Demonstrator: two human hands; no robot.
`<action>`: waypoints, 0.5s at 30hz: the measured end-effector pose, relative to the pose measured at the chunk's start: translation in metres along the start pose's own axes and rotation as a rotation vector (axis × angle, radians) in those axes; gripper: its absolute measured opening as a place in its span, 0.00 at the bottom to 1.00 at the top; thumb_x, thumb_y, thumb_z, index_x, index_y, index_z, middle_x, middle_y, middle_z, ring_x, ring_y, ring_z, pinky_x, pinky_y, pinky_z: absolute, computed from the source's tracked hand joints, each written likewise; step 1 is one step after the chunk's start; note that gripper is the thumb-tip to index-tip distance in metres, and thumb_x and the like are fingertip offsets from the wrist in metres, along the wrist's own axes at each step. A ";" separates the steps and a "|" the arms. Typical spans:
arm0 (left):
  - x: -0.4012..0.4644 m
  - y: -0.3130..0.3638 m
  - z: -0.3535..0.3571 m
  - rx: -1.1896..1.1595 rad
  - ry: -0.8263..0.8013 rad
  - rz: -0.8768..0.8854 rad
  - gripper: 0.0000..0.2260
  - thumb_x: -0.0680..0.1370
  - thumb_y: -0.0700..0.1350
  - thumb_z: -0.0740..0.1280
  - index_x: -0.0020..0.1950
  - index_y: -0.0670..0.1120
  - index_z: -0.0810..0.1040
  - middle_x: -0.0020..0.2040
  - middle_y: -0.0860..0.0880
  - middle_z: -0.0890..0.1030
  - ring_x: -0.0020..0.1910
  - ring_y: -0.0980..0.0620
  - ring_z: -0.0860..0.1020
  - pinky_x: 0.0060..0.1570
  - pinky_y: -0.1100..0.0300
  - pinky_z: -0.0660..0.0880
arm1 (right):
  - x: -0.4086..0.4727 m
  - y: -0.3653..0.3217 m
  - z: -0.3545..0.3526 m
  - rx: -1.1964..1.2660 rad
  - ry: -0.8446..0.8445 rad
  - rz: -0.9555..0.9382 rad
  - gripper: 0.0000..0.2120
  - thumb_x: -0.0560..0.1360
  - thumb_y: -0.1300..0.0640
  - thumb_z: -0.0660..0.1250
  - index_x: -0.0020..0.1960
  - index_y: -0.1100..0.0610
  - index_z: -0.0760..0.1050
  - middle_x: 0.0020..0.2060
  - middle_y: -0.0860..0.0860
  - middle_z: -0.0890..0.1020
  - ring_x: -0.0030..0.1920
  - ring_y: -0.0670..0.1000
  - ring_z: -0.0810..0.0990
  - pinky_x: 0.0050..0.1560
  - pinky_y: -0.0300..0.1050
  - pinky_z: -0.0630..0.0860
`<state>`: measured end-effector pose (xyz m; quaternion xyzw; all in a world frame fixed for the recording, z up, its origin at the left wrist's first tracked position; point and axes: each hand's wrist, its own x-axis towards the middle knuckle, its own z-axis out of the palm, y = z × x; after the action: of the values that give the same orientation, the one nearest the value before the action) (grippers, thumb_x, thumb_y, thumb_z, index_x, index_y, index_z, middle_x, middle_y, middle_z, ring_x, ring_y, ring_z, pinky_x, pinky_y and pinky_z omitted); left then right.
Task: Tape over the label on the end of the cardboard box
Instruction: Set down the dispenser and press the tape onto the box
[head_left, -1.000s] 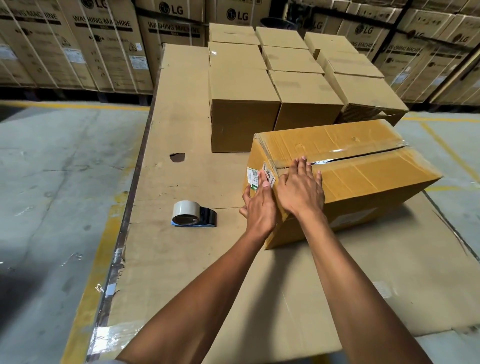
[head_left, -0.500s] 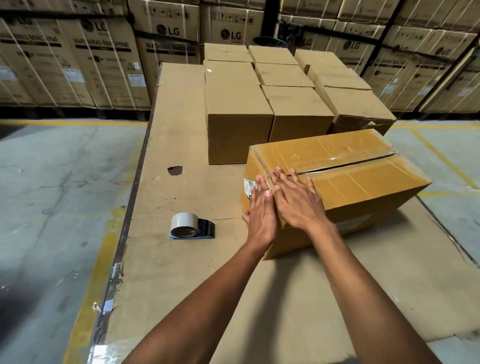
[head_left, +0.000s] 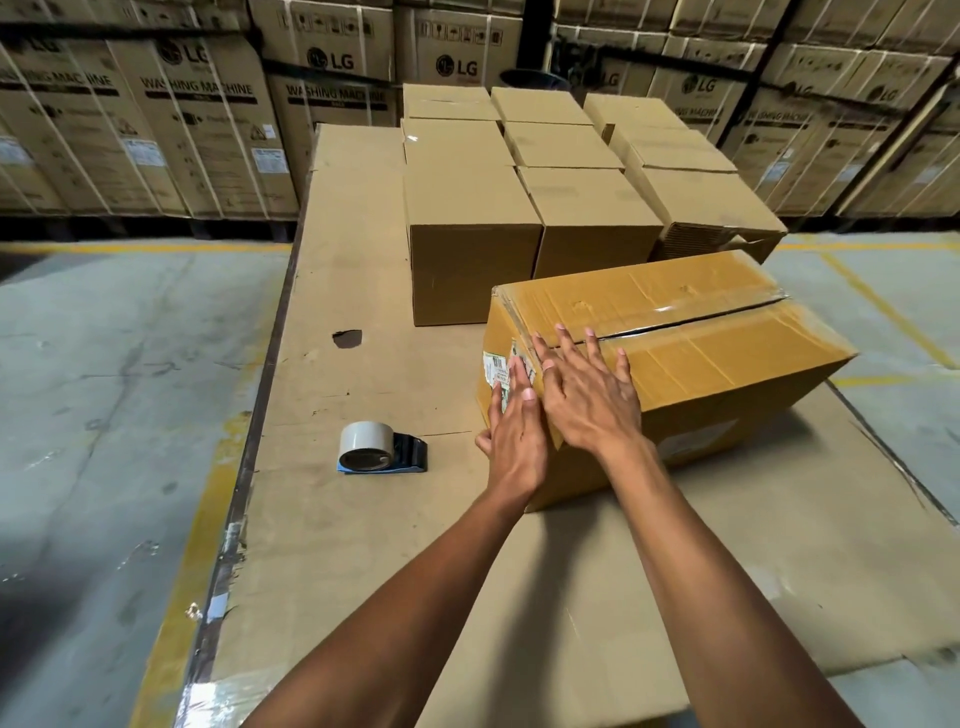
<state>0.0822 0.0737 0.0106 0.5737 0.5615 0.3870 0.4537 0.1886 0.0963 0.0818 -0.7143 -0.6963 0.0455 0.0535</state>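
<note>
We see one taped box (head_left: 691, 364), one label (head_left: 496, 368) on its near end, one tape dispenser (head_left: 378, 449), and nine plain boxes (head_left: 472, 244) behind. Our left hand (head_left: 514, 441) lies flat, fingers together, just below the label; our right hand (head_left: 589, 395) is spread flat over the box's corner.

We read "LG" with its round logo on the large cartons (head_left: 332, 57) stacked along the back wall, and "WASHING MACHINE" beneath it on several of them. The small label (head_left: 496, 370) on the end of the cardboard box (head_left: 675, 332) carries print too fine to read (partly covered by fingers).
</note>
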 end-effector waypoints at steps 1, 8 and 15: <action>-0.001 -0.004 -0.002 0.020 -0.003 -0.006 0.28 0.83 0.71 0.36 0.84 0.72 0.47 0.86 0.68 0.52 0.87 0.58 0.43 0.76 0.33 0.42 | 0.001 -0.001 0.001 -0.006 0.006 0.013 0.28 0.83 0.40 0.38 0.83 0.36 0.42 0.84 0.42 0.45 0.84 0.53 0.39 0.82 0.65 0.38; 0.007 0.020 -0.005 0.000 0.028 0.046 0.25 0.87 0.65 0.39 0.86 0.69 0.47 0.86 0.68 0.50 0.86 0.59 0.43 0.76 0.36 0.44 | 0.000 -0.005 0.001 -0.009 0.028 0.078 0.31 0.82 0.39 0.37 0.85 0.42 0.46 0.85 0.43 0.48 0.85 0.52 0.43 0.82 0.65 0.39; 0.005 -0.005 -0.023 0.105 -0.068 -0.026 0.27 0.86 0.66 0.36 0.86 0.67 0.48 0.87 0.63 0.57 0.87 0.54 0.42 0.78 0.32 0.41 | -0.002 -0.015 -0.002 -0.015 0.085 0.129 0.31 0.83 0.41 0.41 0.85 0.48 0.51 0.85 0.47 0.52 0.85 0.53 0.48 0.82 0.64 0.39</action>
<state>0.0595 0.0802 0.0125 0.6022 0.5725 0.3315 0.4469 0.1738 0.0947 0.0854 -0.7593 -0.6463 0.0133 0.0744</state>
